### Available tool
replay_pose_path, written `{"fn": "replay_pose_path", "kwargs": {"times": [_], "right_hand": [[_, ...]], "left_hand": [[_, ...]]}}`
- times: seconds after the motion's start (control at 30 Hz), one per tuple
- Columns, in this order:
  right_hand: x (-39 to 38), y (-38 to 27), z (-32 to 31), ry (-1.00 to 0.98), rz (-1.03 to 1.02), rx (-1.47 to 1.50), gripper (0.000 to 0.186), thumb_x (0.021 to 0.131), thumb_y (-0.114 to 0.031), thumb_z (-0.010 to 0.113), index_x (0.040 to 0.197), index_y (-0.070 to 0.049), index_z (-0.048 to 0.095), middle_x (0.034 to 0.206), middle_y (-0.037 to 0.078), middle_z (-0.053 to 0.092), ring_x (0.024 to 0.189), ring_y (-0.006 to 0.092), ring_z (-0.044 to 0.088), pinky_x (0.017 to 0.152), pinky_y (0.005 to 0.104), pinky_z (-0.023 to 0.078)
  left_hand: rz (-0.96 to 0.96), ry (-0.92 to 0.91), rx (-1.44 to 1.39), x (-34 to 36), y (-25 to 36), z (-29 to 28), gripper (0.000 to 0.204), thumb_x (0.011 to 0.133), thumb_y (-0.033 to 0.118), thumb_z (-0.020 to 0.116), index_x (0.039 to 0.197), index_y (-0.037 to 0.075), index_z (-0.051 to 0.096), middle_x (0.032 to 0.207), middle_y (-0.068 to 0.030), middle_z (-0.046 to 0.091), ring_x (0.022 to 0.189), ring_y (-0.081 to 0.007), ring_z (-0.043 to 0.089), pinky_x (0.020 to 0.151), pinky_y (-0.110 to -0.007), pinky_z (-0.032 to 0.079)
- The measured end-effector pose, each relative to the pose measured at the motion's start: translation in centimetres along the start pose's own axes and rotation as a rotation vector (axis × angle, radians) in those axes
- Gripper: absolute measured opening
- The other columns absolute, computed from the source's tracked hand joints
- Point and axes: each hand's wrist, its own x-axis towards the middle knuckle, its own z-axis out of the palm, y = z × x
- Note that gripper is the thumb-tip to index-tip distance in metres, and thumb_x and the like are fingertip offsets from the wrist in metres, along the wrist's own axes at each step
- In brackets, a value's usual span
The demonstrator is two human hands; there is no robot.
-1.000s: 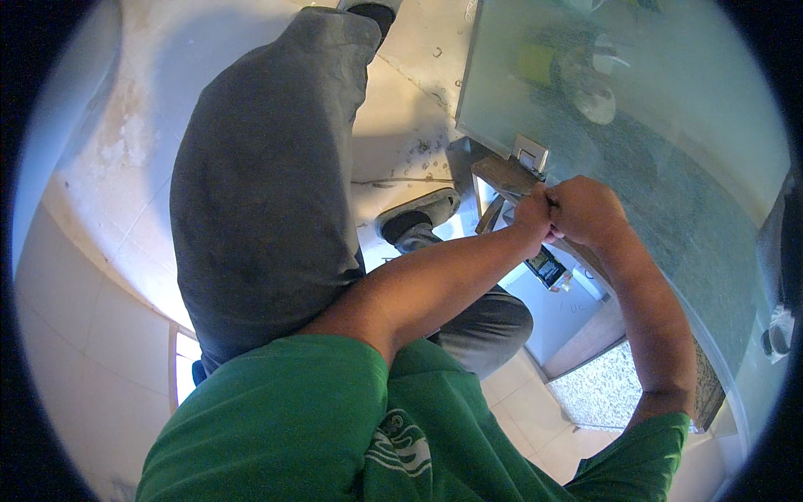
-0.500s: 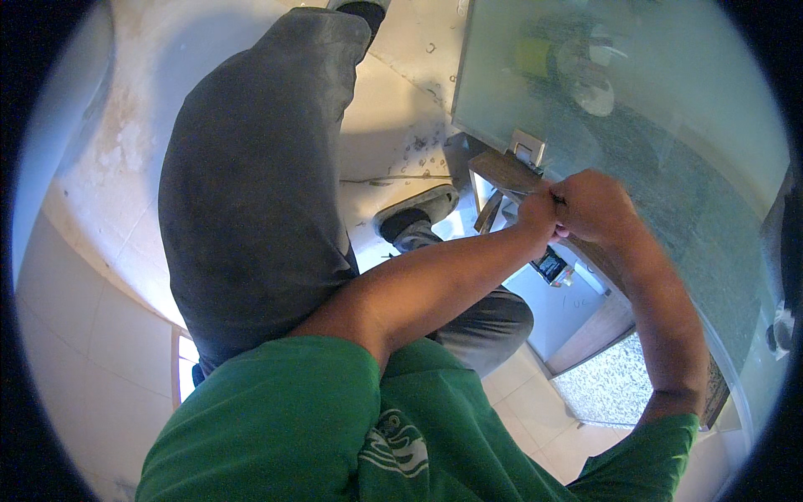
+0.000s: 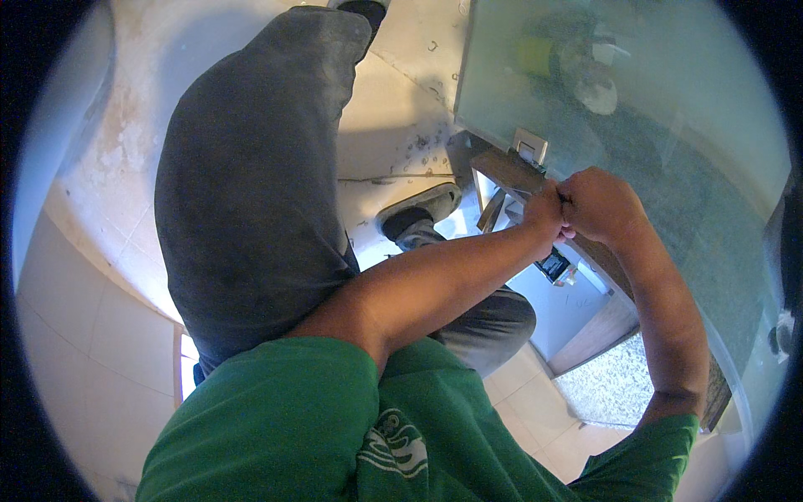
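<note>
My left hand (image 3: 547,214) and my right hand (image 3: 600,206) meet at the brown wooden edge (image 3: 512,170) of a cabinet under a glass panel. Both are closed, fingers curled in against each other. Whatever they grip between them is hidden by the knuckles; a small dark bit shows where they touch. Just beyond my left hand, a square metal fitting (image 3: 530,147) sits at the corner of the glass panel (image 3: 669,159).
Below my hands, a small black box-like item (image 3: 553,265) lies inside the pale cabinet (image 3: 577,305). A speckled panel (image 3: 609,383) stands nearer to me. My shoe (image 3: 421,207) rests on the tiled floor (image 3: 393,100), which has dark scraps on it.
Both hands stay together at the wooden edge, with barely any change in their grip. The whole view has shifted very slightly.
</note>
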Motion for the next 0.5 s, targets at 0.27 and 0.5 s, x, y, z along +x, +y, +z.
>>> {"fn": "replay_pose_path", "kwargs": {"times": [0.27, 0.5], "right_hand": [[-1.0, -0.6, 0.8, -0.01, 0.025, -0.01, 0.022, 0.084, -0.027, 0.068, 0.098, -0.014, 0.078, 0.082, 0.014, 0.075, 0.082, 0.0356, 0.074, 0.075, 0.0482, 0.059], [-0.5, -1.2, 1.4, 0.028, 0.059, -0.026, 0.023, 0.085, -0.028, 0.068, 0.098, -0.012, 0.077, 0.086, 0.016, 0.075, 0.083, 0.0379, 0.074, 0.076, 0.0504, 0.059]], "left_hand": [[-0.009, 0.066, -0.105, -1.8, 0.8, 0.7, 0.046, 0.106, 0.042, 0.032, 0.088, 0.008, 0.059, 0.064, -0.0081, 0.055, 0.047, -0.0185, 0.048, 0.041, -0.033, 0.032], [0.062, 0.114, -0.117, -0.9, -0.3, 0.4, 0.046, 0.106, 0.043, 0.035, 0.085, 0.009, 0.058, 0.064, -0.0082, 0.055, 0.047, -0.0189, 0.049, 0.04, -0.034, 0.031]]}}
